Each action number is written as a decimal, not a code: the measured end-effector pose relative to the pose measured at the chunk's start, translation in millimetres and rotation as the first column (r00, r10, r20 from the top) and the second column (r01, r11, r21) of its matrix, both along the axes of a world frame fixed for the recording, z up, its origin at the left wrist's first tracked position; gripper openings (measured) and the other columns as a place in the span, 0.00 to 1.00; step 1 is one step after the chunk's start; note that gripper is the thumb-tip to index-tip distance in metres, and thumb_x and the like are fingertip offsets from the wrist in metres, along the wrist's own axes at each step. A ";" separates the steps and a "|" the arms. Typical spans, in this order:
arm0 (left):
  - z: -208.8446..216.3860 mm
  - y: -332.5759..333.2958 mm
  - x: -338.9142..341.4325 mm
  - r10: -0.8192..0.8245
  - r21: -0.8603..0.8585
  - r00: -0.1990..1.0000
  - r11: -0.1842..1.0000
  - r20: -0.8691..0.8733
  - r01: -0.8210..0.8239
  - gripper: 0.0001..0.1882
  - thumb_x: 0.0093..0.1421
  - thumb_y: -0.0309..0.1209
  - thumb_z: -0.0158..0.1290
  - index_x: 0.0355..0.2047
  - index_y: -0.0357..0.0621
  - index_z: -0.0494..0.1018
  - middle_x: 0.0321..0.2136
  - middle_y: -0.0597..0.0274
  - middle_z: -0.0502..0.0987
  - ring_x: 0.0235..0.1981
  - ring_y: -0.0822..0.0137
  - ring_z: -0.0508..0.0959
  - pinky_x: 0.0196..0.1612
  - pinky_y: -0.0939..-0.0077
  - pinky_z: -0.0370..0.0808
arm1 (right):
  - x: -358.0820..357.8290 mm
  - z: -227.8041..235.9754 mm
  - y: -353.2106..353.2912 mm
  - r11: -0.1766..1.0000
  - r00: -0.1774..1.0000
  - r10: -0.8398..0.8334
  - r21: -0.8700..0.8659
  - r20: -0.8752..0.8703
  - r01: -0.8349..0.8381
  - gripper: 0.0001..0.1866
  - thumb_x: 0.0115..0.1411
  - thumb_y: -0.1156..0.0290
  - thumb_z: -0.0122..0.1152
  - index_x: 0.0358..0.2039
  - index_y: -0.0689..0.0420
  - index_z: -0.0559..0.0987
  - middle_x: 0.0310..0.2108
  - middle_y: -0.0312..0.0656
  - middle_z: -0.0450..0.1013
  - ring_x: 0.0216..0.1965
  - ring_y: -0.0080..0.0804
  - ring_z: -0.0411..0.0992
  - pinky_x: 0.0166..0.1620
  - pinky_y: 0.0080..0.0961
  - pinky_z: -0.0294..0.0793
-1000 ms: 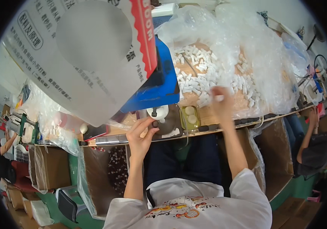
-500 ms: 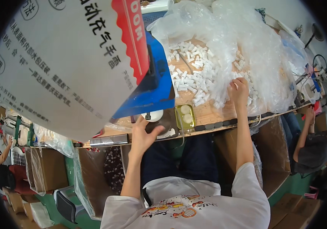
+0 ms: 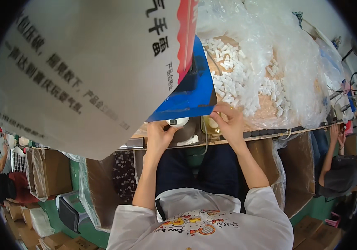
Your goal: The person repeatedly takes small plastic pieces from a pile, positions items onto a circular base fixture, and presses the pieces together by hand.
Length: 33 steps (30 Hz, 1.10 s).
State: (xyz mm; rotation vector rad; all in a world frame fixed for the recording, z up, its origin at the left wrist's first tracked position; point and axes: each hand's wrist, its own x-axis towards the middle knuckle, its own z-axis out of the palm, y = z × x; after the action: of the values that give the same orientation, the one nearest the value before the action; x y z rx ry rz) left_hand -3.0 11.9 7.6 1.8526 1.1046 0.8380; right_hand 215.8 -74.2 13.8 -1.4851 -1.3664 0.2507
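Note:
My left hand [image 3: 158, 136] is at the front of a blue machine [image 3: 199, 89], thumb bent in beside a white round part [image 3: 178, 121] with a dark fitting. Its fingertips are partly hidden, and whatever they grip does not show. My right hand [image 3: 231, 126] is by the machine's lower right corner, thumb and forefinger pinched together; anything between them is too small to make out. A yellow-green dish [image 3: 210, 126] lies partly behind this hand. Small white plastic tube-like pieces [image 3: 230, 83] are heaped on the table [image 3: 266, 104] beyond it.
A large printed sheet [image 3: 82, 83] blocks the upper left. Clear plastic bags [image 3: 295, 83] cover the table's right side. Cardboard boxes [image 3: 297, 166] stand below the table edge. A person [image 3: 341, 166] sits at the right; another person [image 3: 7, 175] works at far left.
My right hand has come from the heap of white pieces leftward to the machine's corner. My left hand's fingers have drawn in by the white round part. The view has shifted slightly.

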 end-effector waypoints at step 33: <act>2.4 2.5 -12.4 -0.119 -0.031 0.993 0.993 -0.028 0.118 0.17 0.50 0.27 0.69 0.41 0.35 0.81 0.37 0.52 0.83 0.43 0.51 0.82 0.48 0.65 0.76 | 72.4 -46.4 69.5 0.955 0.757 -0.176 -0.077 0.630 0.286 0.07 0.50 0.76 0.64 0.32 0.59 0.80 0.31 0.45 0.79 0.37 0.47 0.74 0.39 0.39 0.75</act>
State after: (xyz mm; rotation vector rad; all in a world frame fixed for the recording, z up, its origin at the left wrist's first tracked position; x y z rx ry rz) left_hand -15.3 14.4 9.9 1.8921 1.0092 0.7248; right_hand 288.3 -4.7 -32.6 -1.9689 -1.6729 -0.3286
